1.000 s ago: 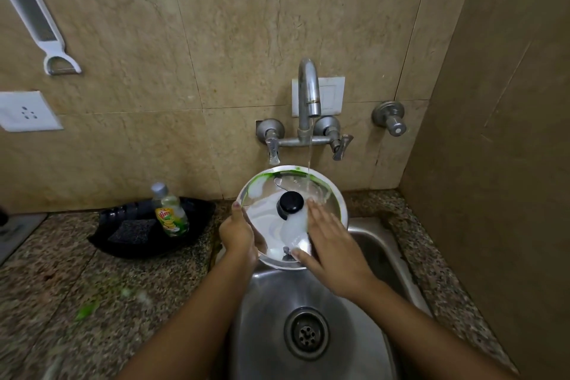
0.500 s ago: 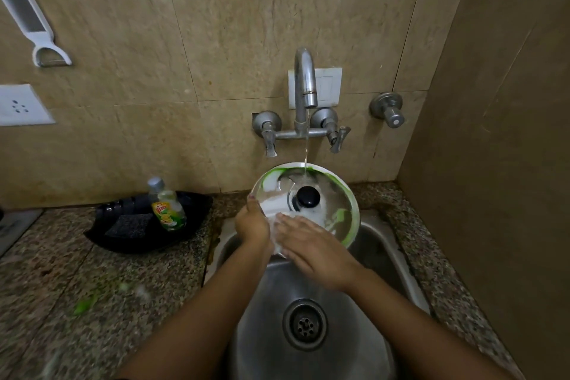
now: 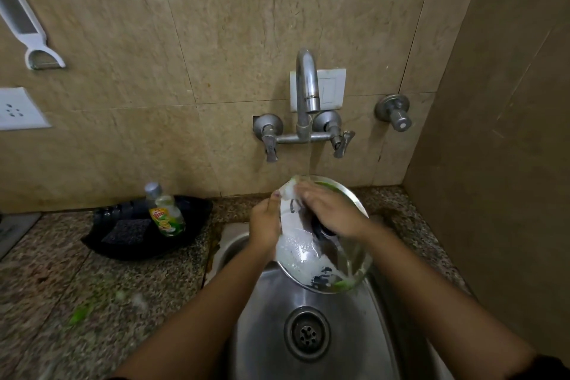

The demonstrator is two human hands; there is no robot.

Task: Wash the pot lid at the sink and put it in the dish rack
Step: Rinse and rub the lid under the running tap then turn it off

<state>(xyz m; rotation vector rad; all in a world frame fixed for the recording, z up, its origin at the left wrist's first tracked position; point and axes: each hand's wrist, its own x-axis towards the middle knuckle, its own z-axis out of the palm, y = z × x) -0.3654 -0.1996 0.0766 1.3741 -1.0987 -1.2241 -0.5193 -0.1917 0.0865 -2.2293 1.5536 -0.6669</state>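
A round glass pot lid (image 3: pixel 303 259) with a steel rim, a black knob and green smears is held tilted over the steel sink (image 3: pixel 364 345), under a thin stream from the tap (image 3: pixel 307 86). My left hand (image 3: pixel 265 222) grips its left rim. My right hand (image 3: pixel 331 210) lies flat across the upper face of the lid, fingers near the top edge, covering most of the knob. White foam coats the lower left of the glass. No dish rack is in view.
A black tray (image 3: pixel 101 241) on the granite counter (image 3: pixel 92 302) at left holds a dish-soap bottle (image 3: pixel 165 213) and a dark scrub pad (image 3: pixel 128 230). Green scraps lie on the counter. A wall stands close on the right. The sink drain (image 3: pixel 307 333) is below the lid.
My right hand has slid from the lid's lower part up to its top edge. The lid has tipped so that its foamy lower face now points towards me.
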